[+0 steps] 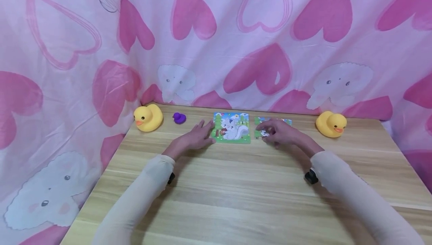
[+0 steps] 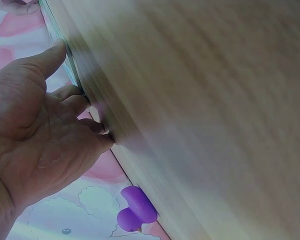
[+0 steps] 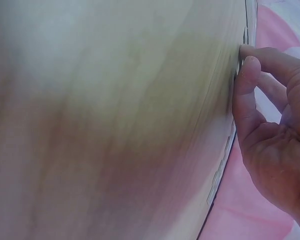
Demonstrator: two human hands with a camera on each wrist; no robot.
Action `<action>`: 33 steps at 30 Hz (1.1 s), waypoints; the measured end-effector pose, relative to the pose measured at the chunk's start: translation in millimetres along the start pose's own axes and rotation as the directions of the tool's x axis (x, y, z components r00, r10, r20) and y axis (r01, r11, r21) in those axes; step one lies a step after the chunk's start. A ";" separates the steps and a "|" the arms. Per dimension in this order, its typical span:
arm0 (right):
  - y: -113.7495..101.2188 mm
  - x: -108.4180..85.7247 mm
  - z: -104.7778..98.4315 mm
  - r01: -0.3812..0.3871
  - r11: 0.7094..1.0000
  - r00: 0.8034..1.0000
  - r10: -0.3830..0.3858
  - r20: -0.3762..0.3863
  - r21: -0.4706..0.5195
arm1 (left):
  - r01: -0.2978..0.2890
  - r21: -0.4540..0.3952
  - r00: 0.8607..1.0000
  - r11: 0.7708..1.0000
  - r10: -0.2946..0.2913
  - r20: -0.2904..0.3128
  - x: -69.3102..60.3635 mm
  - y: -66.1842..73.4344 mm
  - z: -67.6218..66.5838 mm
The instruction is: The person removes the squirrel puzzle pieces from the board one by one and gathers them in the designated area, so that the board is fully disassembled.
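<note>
Beside the left edge of a square picture card (image 1: 233,132) showing a white squirrel-like animal lies my left hand (image 1: 197,136), fingers spread and touching its edge. The left wrist view shows this left hand (image 2: 45,115) from the palm side, low at the table surface. My right hand (image 1: 280,132) is bent over a jigsaw puzzle (image 1: 258,120) on the right and covers much of it. In the right wrist view, thumb and forefinger of the right hand (image 3: 275,110) come close together at the puzzle's surface. Whether a piece is between them is hidden.
A large yellow rubber duck (image 1: 150,118) and a small purple duck (image 1: 180,118) stand on the left of the wooden table (image 1: 229,192). Another yellow duck (image 1: 330,124) stands at the right. A pink heart-patterned curtain (image 1: 209,57) hangs behind the table.
</note>
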State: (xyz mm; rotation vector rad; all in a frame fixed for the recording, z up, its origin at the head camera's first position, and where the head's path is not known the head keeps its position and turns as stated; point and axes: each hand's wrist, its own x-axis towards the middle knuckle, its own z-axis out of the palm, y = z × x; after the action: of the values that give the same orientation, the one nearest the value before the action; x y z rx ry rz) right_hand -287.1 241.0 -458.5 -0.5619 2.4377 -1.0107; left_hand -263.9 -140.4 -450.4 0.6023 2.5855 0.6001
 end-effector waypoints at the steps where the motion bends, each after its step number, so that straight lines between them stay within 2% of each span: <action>1: 0.2 -0.2 -0.3 -0.002 1.000 1.000 0.002 -0.001 0.003 | 0.002 0.001 1.000 1.000 -0.002 0.001 0.5 0.0 0.3; 12: -1.1 -2.3 -1.4 0.006 1.000 1.000 -0.006 -0.006 0.022 | 0.001 0.019 1.000 1.000 -0.001 0.001 -1.8 2.1 -1.4; 23: -3.4 0.5 0.3 0.010 1.000 1.000 -0.011 -0.027 -0.017 | 0.008 0.014 1.000 1.000 -0.008 0.001 -2.2 4.0 -2.5; 28: -11.6 4.7 3.8 0.045 0.998 0.997 -0.048 -0.056 -0.049 | 0.005 0.021 1.000 1.000 -0.005 0.000 -2.2 4.0 -2.6; 33: -27.1 14.6 13.7 0.088 0.996 0.996 -0.087 -0.037 0.022 | -0.004 0.023 1.000 1.000 0.004 0.000 -2.6 3.4 -1.8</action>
State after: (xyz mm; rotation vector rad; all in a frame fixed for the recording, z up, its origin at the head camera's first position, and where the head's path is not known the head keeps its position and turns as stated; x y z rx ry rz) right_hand -286.4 208.2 -450.7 -0.6532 2.4476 -1.0916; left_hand -261.6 -139.5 -446.5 0.6143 2.5951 0.5728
